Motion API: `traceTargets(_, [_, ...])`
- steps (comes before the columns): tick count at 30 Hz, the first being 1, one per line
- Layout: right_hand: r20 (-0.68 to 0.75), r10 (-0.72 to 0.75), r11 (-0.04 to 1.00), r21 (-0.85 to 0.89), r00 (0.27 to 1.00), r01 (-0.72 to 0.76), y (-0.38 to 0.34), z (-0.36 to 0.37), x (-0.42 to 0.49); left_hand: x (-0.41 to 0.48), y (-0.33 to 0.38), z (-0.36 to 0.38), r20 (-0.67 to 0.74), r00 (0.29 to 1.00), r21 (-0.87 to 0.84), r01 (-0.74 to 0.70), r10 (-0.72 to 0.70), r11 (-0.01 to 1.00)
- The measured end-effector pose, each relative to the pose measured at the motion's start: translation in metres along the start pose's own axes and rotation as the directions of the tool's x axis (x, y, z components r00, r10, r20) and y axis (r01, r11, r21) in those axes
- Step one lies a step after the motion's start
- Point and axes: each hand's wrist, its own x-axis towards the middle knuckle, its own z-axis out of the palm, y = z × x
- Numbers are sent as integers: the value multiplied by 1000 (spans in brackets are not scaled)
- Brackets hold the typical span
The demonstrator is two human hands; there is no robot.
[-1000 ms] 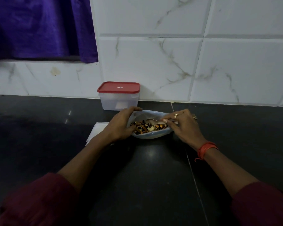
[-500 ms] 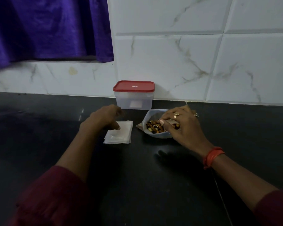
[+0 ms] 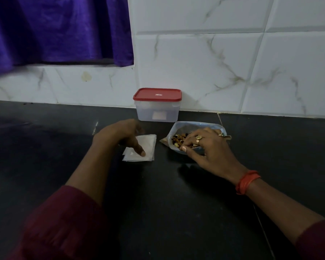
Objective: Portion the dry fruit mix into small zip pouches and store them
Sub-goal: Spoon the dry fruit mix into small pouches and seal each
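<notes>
An open clear bag of dry fruit mix [image 3: 184, 128] lies on the black counter at centre right. My right hand [image 3: 206, 147] rests on the bag's mouth, fingers curled over the nuts and the near rim. A small stack of empty clear zip pouches [image 3: 148, 145] lies flat to the left of the bag. My left hand [image 3: 124, 136] hovers over that stack, fingers loosely bent, thumb tip touching the top pouch. A clear plastic box with a red lid [image 3: 158, 105] stands shut against the wall behind both.
The black counter [image 3: 158, 203] stretches left, right and toward me. A white marble-tiled wall [image 3: 233, 62] rises right behind the box. A purple curtain [image 3: 54, 30] hangs at upper left.
My left hand left the bag's rim and moved left onto the stack of zip pouches. My right hand stayed at the bag's mouth. The view has shifted left.
</notes>
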Motion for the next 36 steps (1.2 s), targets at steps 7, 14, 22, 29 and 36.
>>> traceTargets(7, [-8,22,1000,16,1000,-22,-2,0,1,-3,-6,-7,-158,986,-74,-63,51,995])
traceTargets(14, [-159,249,943,264,955,-202,-12,-10,8,-16,14,-12,-416,858,-380,-466,303,799])
traceTargets(22, [177,682,425,693,709,-582,-11,-39,16,-9,43,11,-426,783,-454,-619,454,640])
traceTargets(29, [3,733,501,673,680,-544,-8,-41,8,-2,56,26,-566,719,-304,-636,403,709])
traceTargets(36, [-343,454,871,365,822,-329,-21,-40,-1,-17,96,50,-583,784,-578,-584,211,570])
